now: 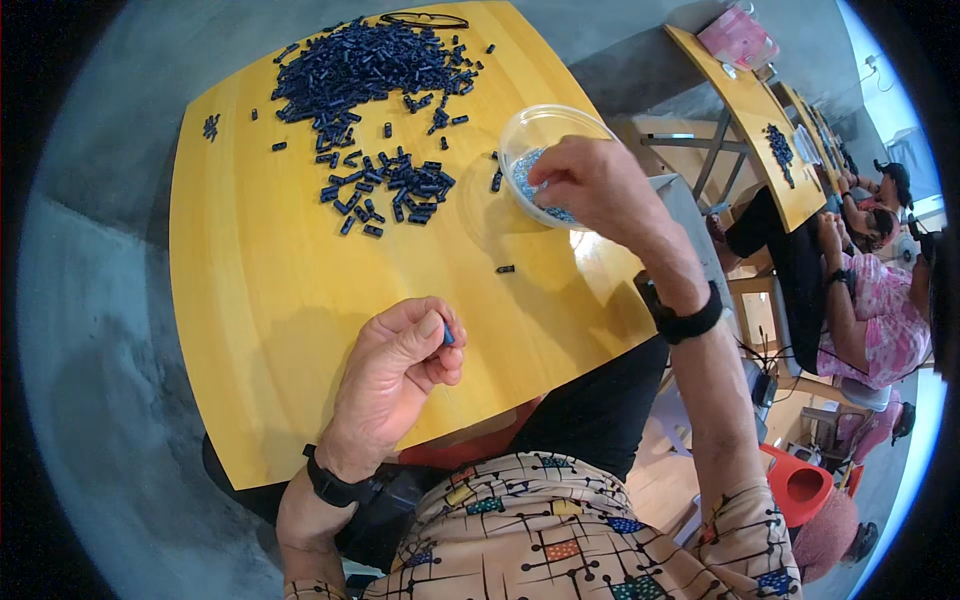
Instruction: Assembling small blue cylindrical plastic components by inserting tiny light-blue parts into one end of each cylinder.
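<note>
Between thumb and fingers, my left hand [400, 355] pinches a small dark-blue cylindrical piece [448, 335] above the table's near edge. Only its end shows. My right hand [605, 185] reaches over a clear plastic bowl [545, 122] with its fingers curled together. Inside lie many tiny silvery pieces [522, 165], partly covered by that hand; what its fingertips hold, if anything, is hidden. One dark cylinder [506, 269] lies alone between the two hands. Farther off are a loose cluster of dark-blue cylinders [400, 185] and a large heap of them [365, 70].
All this stands on a yellow wooden table [240, 300]. Eyeglasses [425, 20] lie at its far edge, and a small dark bunch of pieces [211, 127] at the left. On the right, people sit by another table [800, 200] with dark pieces and a pink bag [738, 38].
</note>
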`<state>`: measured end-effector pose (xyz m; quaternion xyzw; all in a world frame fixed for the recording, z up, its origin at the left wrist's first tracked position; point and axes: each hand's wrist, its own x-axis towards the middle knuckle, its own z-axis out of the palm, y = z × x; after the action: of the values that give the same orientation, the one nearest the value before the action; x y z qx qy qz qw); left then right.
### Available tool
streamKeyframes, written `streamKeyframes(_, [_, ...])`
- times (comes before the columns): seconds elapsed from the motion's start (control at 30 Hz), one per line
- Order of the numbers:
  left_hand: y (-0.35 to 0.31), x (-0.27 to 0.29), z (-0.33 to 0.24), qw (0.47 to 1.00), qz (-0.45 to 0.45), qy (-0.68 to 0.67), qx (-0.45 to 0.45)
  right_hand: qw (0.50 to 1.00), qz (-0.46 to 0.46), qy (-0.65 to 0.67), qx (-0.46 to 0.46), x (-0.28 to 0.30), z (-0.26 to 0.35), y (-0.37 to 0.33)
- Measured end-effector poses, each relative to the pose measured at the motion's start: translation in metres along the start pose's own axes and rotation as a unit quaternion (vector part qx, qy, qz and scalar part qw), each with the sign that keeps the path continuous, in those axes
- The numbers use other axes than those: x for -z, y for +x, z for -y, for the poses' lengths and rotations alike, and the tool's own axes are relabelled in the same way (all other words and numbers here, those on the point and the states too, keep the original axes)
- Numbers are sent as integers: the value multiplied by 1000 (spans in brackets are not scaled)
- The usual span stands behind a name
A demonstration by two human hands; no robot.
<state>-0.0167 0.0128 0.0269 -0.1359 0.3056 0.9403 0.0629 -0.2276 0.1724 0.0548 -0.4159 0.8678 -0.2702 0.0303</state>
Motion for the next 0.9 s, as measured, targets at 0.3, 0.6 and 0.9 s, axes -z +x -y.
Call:
streamKeyframes(0.3, [2,2,0,1000,3,-11,15,992,83,-92,37,-16,-11,21])
streamKeyframes(0.6, [0,1,-1,999,4,-17,26,999,16,-50,-8,-12,-15,12])
streamKeyframes(0.9, [1,2,1,999,16,-22,19,996,57,-61,-11,-14,-6,12])
